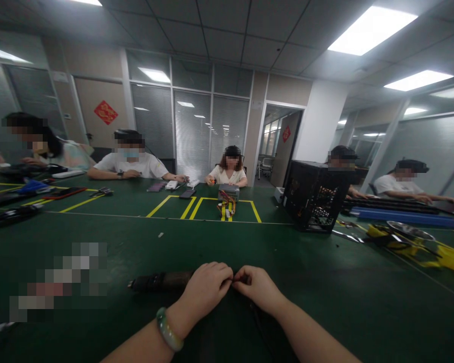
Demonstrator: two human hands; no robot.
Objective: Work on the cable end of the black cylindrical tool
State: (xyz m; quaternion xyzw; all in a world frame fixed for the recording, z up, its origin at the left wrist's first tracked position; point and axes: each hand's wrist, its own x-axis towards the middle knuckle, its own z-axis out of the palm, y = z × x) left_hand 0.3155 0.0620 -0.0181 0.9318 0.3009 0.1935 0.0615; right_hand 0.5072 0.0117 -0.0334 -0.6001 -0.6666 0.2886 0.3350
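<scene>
One polished green-and-cream bangle [169, 330] circles the wrist of the bare left hand [208, 286], whose fingers are drawn together over the right end of a dark cylindrical tool [161, 282]; I cannot tell whether they clamp it or only rest there. Just beside it, the bare right hand [260, 288] has thumb and forefinger pinched together, near the left fingertips; anything between them is too small to tell. A slim dark cord [258, 322] shows faintly below the right hand. The tool lies sideways on the matte green tabletop [219, 242], its metal tip [130, 285] pointing left. The step in hand looks like fine fingertip work at the tool's right end; the next move probably calls for a steady tool and a precise pinch. Farther off stands a black perforated computer case [310, 196], then a grey metal box [230, 190] with coloured wires [227, 204].
</scene>
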